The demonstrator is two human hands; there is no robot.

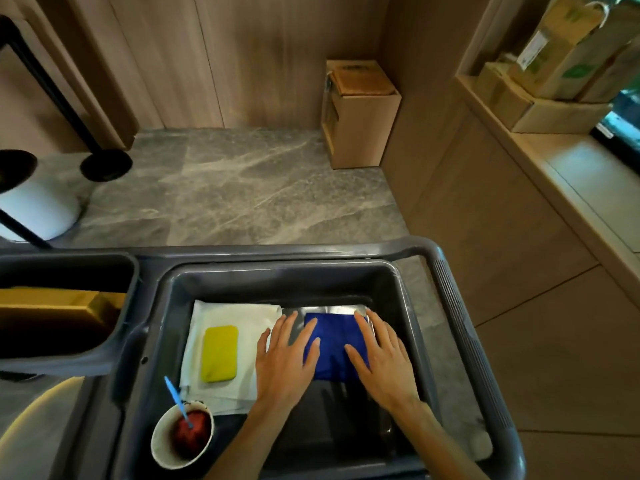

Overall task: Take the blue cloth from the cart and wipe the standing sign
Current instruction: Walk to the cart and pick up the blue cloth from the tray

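Down in the cart (pixel 460 306) tub, I'm laying my left hand (pixel 285 358) and right hand (pixel 382 362) flat, fingers open, on the blue cloth (pixel 330 344); lifting and wiping remain.

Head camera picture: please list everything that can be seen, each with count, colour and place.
cart: one, dark grey, bottom of view
blue cloth: one, folded, in the cart's tray, right part
white cloth: one, in the tray, left part
yellow sponge: one, lying on the white cloth
paper cup: one, white, red content, near left corner of the tray
blue spoon: one, standing in the cup
cardboard box: one, brown, on the floor by the wall
paper bags: several, brown, on the shelf at top right
black stand base: one, on the floor at left
left hand: flat, fingers on the blue cloth's left edge
right hand: flat, on its right side
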